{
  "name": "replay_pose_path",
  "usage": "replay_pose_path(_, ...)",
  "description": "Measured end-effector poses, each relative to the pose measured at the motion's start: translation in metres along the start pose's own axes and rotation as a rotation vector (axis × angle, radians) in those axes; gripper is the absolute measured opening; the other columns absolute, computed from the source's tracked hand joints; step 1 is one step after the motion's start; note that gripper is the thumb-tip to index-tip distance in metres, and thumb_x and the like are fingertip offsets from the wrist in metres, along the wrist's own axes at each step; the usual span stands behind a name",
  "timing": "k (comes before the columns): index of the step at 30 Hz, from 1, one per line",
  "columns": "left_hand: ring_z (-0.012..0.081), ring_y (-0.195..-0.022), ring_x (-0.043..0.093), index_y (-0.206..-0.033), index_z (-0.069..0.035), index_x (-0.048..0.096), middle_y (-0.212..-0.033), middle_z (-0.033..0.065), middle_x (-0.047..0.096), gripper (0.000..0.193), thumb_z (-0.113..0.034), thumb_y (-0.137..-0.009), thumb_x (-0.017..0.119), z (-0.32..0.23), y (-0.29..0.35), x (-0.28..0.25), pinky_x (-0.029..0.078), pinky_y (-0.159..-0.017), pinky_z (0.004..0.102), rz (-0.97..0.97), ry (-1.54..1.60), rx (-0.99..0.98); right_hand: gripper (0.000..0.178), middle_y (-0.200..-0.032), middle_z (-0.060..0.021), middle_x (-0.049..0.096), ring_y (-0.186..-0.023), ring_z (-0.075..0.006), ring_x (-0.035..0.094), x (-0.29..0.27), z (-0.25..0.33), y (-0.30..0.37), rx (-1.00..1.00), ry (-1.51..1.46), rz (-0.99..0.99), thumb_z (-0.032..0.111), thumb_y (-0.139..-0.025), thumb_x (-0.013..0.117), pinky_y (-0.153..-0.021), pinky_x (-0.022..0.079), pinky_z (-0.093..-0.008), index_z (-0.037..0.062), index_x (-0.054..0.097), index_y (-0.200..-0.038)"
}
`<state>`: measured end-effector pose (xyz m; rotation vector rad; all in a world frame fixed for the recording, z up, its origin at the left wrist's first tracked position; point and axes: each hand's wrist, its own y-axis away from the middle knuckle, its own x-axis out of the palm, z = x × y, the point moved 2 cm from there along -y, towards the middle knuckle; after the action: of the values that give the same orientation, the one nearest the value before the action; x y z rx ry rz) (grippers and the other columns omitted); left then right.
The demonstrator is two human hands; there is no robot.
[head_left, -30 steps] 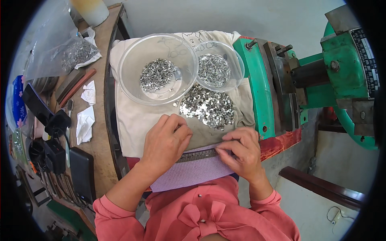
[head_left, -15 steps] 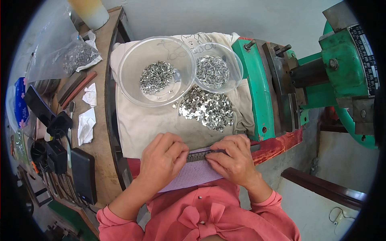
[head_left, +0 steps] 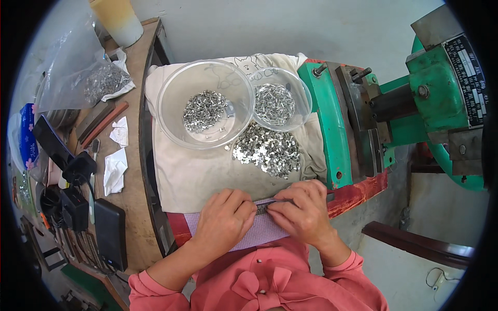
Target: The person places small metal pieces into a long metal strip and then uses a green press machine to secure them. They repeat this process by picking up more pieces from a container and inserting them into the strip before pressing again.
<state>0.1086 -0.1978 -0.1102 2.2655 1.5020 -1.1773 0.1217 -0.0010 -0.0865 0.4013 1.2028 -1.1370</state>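
Note:
My left hand [head_left: 224, 222] and my right hand [head_left: 300, 211] meet fingertip to fingertip over a narrow dark metal strip [head_left: 263, 207] that lies on a purple cloth [head_left: 262, 233] at the near edge of the bench. Both hands pinch the strip and small metal pieces on it. Just beyond the hands lies a loose heap of small shiny metal pieces [head_left: 267, 151] on a beige cloth [head_left: 194, 173]. A large clear bowl [head_left: 205, 103] and a smaller clear bowl [head_left: 277, 98] behind it hold more such pieces.
A green press machine [head_left: 430, 98] with a red base stands at the right. On the wooden shelf at the left are a plastic bag of metal parts [head_left: 101, 80], crumpled paper [head_left: 115, 168], a black box [head_left: 110, 233], chargers and cables [head_left: 72, 171], and a yellow cup [head_left: 119, 20].
Both hands have slid back toward my body and closed together over the strip. The bowls and the heap have not moved.

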Motion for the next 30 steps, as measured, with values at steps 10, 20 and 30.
replay_pose_path(10, 0.0274, -0.082, 0.059, -0.086, -0.005, 0.067, -0.091, 0.0067, 0.063, 0.016, -0.006, -0.075, 0.078, 0.0, 0.0, -0.002, 0.049, -0.071, 0.0396, 0.032, 0.002, 0.017, 0.018, -0.098, 0.0008, 0.063, -0.098, -0.0231, 0.058, 0.006, -0.027, -0.018, 0.026, 0.013, -0.033, 0.011, -0.073, 0.081, -0.09, 0.041, -0.0419, 0.0135, 0.074, -0.09)
replay_pose_path(20, 0.0288, -0.084, 0.059, -0.088, -0.004, 0.064, -0.096, 0.0084, 0.062, 0.019, -0.006, -0.075, 0.078, 0.002, 0.001, -0.006, 0.049, -0.073, 0.0403, 0.077, 0.033, -0.023, 0.019, -0.098, -0.0007, 0.064, -0.096, -0.0246, 0.059, 0.005, -0.022, -0.014, 0.087, -0.15, -0.003, 0.008, -0.076, 0.079, -0.09, 0.041, -0.041, 0.0109, 0.072, -0.093)
replay_pose_path(30, 0.0275, -0.085, 0.059, -0.089, -0.004, 0.063, -0.096, 0.0076, 0.062, 0.017, -0.009, -0.078, 0.076, 0.001, 0.003, -0.003, 0.05, -0.074, 0.0392, 0.091, -0.065, 0.029, 0.019, -0.097, -0.0007, 0.065, -0.095, -0.0241, 0.059, 0.007, 0.0, -0.005, 0.07, -0.217, 0.029, 0.01, -0.073, 0.082, -0.086, 0.042, -0.0392, 0.011, 0.074, -0.089)
